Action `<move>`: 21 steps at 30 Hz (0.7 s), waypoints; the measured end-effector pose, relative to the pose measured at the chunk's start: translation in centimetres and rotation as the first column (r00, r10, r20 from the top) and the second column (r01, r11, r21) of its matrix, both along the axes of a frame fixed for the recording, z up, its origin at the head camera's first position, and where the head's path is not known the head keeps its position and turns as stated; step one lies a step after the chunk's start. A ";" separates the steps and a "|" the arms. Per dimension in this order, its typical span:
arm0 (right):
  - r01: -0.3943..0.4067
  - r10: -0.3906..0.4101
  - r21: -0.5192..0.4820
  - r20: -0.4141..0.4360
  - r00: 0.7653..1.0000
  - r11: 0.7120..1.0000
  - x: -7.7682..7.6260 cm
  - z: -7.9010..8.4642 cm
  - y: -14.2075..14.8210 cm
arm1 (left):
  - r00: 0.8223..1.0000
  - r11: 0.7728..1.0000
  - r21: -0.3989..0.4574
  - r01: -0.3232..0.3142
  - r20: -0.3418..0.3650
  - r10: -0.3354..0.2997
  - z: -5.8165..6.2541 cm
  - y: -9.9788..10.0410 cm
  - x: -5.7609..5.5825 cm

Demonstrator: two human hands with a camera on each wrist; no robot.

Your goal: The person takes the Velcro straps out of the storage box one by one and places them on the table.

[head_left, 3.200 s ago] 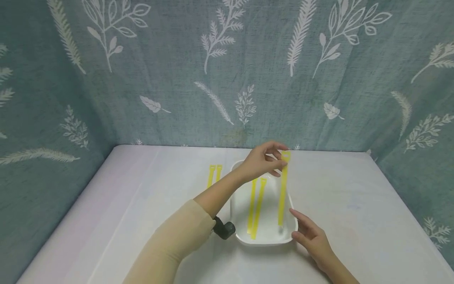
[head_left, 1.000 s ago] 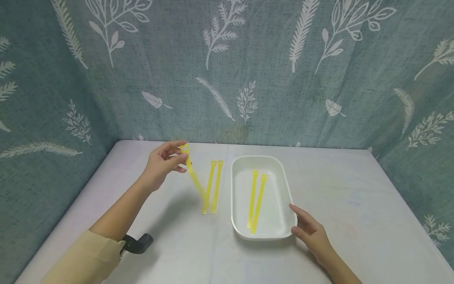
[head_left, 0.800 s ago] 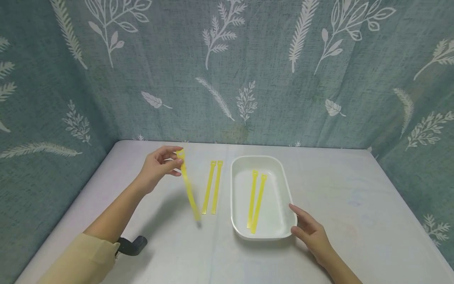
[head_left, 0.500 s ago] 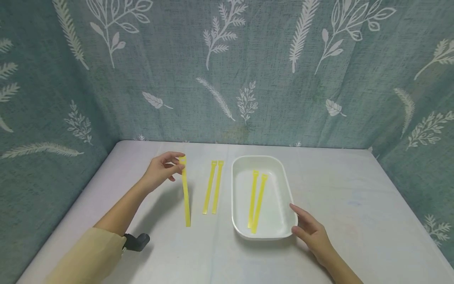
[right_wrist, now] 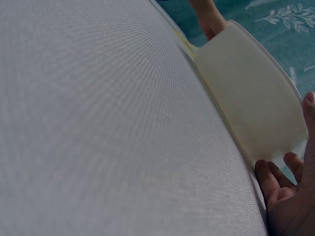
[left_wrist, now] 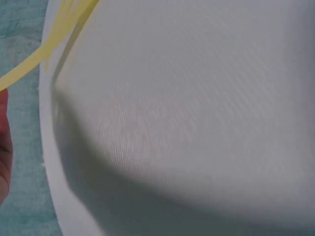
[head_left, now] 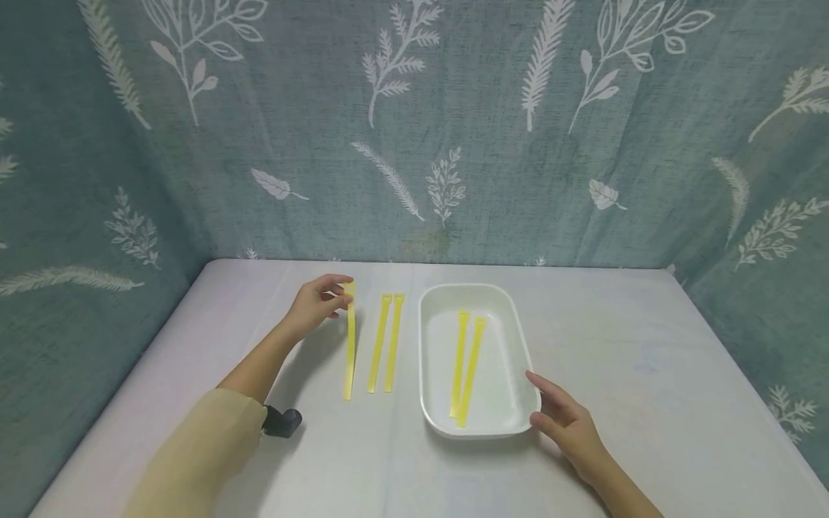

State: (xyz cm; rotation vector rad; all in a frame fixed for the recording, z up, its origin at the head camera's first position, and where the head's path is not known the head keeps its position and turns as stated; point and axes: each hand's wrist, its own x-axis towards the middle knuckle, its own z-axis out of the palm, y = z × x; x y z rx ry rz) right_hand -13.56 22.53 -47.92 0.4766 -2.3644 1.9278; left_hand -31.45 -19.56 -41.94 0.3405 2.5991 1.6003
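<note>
My left hand [head_left: 317, 306] pinches the slotted head of a yellow cable tie [head_left: 350, 352], a flat strip that hangs toward the table. In the left wrist view this cable tie [left_wrist: 29, 61] bends away from the fingertips [left_wrist: 4, 142]. Just right of it, two more yellow cable ties [head_left: 378, 345] [head_left: 394, 345] lie side by side on the table. Another two [head_left: 458, 363] [head_left: 471, 370] lie inside a white tray [head_left: 499, 374]. At the tray's lower right corner, my right hand [head_left: 570, 428] touches the rim with loose fingers; its fingertips [right_wrist: 263, 172] rest against the outer wall in the right wrist view.
A white-covered table [head_left: 648, 403] spreads beneath everything. Green leaf-patterned cloth [head_left: 414, 144] walls off its back and sides. On the left wrist sits a black device [head_left: 281, 422].
My left hand has carried a cable tie out from over the tray to the table's left side, then lowered it and shifted slightly right beside the two lying there. The right hand stays at the tray.
</note>
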 end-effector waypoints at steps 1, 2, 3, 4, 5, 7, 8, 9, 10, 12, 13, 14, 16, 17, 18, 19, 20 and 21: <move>0.000 0.000 0.002 -0.002 1.000 1.000 0.0 0.0 0.0 | 1.000 1.000 0.000 -0.002 0.000 0.002 -0.2 0.1 -0.2; 0.001 -0.001 0.003 -0.004 1.000 1.000 0.0 0.0 0.0 | 1.000 1.000 -0.001 -0.007 0.002 0.007 -0.3 0.2 -0.3; 0.000 0.000 0.001 -0.005 1.000 1.000 0.0 0.0 0.0 | 1.000 1.000 -0.005 -0.008 0.004 0.008 -0.4 0.4 -0.5; 0.002 -0.002 0.004 -0.007 1.000 1.000 0.0 0.0 0.0 | 1.000 1.000 -0.006 -0.011 0.007 0.011 -0.6 0.5 -0.6; 0.002 -0.002 0.004 -0.008 1.000 1.000 0.0 0.0 0.1 | 1.000 1.000 -0.010 -0.011 0.008 0.011 -0.7 0.6 -0.8; 0.002 -0.002 0.004 -0.006 1.000 1.000 0.0 0.0 0.1 | 1.000 1.000 -0.015 -0.010 0.010 0.010 -0.8 0.8 -0.9; 0.005 -0.005 0.005 -0.005 1.000 1.000 0.0 0.0 0.1 | 1.000 1.000 -0.013 -0.014 0.025 0.014 -0.5 1.0 -0.8; 0.006 -0.006 0.004 -0.004 1.000 1.000 0.0 0.0 0.1 | 0.999 1.000 -0.012 -0.014 0.031 0.014 -0.1 1.3 -0.6; 0.006 -0.006 0.005 -0.002 1.000 1.000 0.0 0.0 0.1 | 0.999 1.000 -0.012 -0.019 0.037 0.020 -0.2 1.3 -0.6; 0.000 0.000 0.001 -0.002 1.000 1.000 0.0 0.0 0.1 | 0.998 0.999 -0.016 -0.031 0.046 0.031 -0.3 1.5 -0.8; -0.003 0.003 0.000 -0.003 1.000 1.000 0.0 0.0 0.1 | 0.998 0.999 -0.016 -0.036 0.053 0.036 -0.3 1.7 -0.9; -0.007 0.007 -0.004 -0.005 1.000 1.000 0.0 -0.1 0.1 | 0.997 0.999 -0.018 -0.040 0.059 0.041 -0.4 1.8 -1.0; -0.019 0.019 -0.013 -0.007 1.000 1.000 0.0 -0.1 0.2 | 0.997 0.999 -0.020 -0.046 0.061 0.047 -1.4 1.6 -1.6; -0.022 0.022 -0.017 -0.010 1.000 1.000 0.0 -0.1 0.2 | 0.997 0.999 -0.018 -0.045 0.066 0.046 -1.5 1.7 -1.7; -0.022 0.022 -0.018 -0.012 1.000 1.000 0.0 -0.2 0.2 | 0.996 0.999 -0.017 -0.044 0.072 0.045 -1.6 1.8 -1.7; -0.020 0.020 -0.017 -0.014 1.000 1.000 0.0 -0.2 0.2 | 0.996 0.999 -0.015 -0.040 0.076 0.041 -1.7 1.8 -1.8; -0.019 0.019 -0.017 -0.015 1.000 1.000 0.0 -0.2 0.2 | 0.996 0.999 -0.015 -0.040 0.080 0.041 -1.8 1.9 -1.8; -0.019 0.018 -0.015 -0.016 1.000 1.000 0.0 -0.2 0.2 | 0.996 0.999 -0.020 -0.041 0.083 0.043 -1.9 1.9 -1.8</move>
